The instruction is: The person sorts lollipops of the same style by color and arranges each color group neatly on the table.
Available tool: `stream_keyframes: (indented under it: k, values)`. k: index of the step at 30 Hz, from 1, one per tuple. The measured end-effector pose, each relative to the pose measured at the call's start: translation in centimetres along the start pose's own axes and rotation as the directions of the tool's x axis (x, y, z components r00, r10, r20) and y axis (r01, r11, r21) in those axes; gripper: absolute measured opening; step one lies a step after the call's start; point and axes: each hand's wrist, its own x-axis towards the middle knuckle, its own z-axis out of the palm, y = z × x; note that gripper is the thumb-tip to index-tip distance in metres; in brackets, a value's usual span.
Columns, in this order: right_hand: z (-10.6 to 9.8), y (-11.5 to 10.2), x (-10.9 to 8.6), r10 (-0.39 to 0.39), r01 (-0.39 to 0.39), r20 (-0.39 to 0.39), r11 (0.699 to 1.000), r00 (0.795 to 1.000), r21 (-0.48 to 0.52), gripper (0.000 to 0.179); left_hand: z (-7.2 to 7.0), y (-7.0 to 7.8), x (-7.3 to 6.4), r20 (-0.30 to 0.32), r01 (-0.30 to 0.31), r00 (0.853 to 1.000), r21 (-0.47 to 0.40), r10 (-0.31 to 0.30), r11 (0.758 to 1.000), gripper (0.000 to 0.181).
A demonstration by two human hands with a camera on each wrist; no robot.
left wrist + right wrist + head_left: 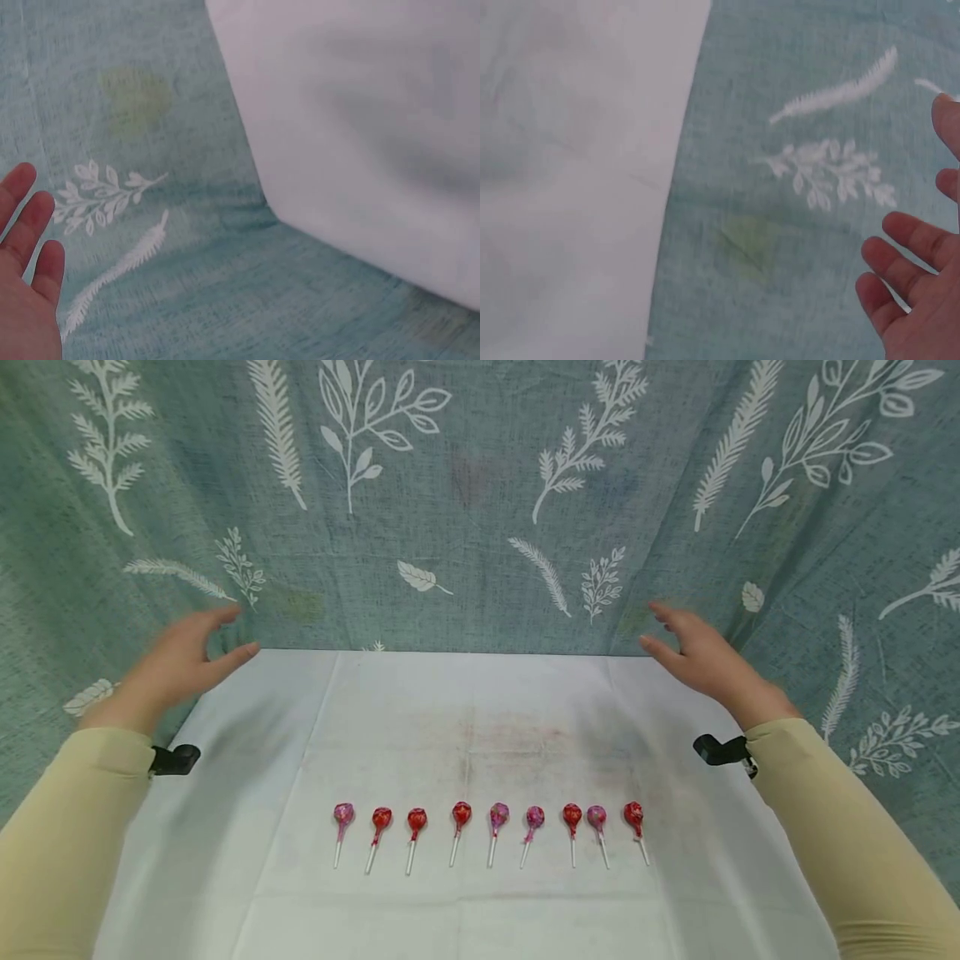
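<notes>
Over white table, with fingers of left hand and right hand loose, unladen. Best to pinch lollipops singly, by sticks.

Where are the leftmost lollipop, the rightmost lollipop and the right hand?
Leftmost lollipop (pixel 343 814): head view, on its wrapped candy.
Rightmost lollipop (pixel 633 815): head view, on its red wrapped candy.
Right hand (pixel 703 658): head view, on the middle of the hand.

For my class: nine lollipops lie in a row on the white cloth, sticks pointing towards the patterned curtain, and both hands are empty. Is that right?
Not quite: the lollipop sticks point away from the patterned curtain, as the head view shows. The rest stands.
</notes>
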Motion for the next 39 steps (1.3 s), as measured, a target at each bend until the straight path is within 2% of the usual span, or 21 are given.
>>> stream_keyframes:
  k: [11,18,26,32,39]
  values:
    - [3.5,-2.3,0.5,-0.061,0.061,0.028,0.998,0.998,-0.001,0.077,2.5,0.1,-1.4,-0.001,-0.011,1.000,-0.028,0.011,1.000,0.079]
    - [5.5,-3.3,0.4,-0.099,0.096,0.054,0.994,0.994,0.058,0.076,3.9,0.0,-2.3,-0.010,-0.009,1.000,-0.049,0.008,0.999,0.078]
    - [7.9,-4.3,-0.3,-0.095,0.087,0.066,0.990,0.993,0.114,0.078,5.9,0.2,-3.4,-0.012,-0.004,1.000,-0.035,0.004,0.999,0.078]
    - [10.2,-4.9,-0.9,-0.135,0.127,0.045,0.981,0.990,0.146,0.071,7.3,0.7,-4.3,-0.018,-0.019,1.000,-0.091,0.018,0.996,0.073]
    - [12.5,-6.3,-1.7,-0.180,0.167,0.058,0.969,0.982,0.182,0.070,9.4,1.7,-5.2,-0.004,-0.022,1.000,-0.152,0.022,0.988,0.070]
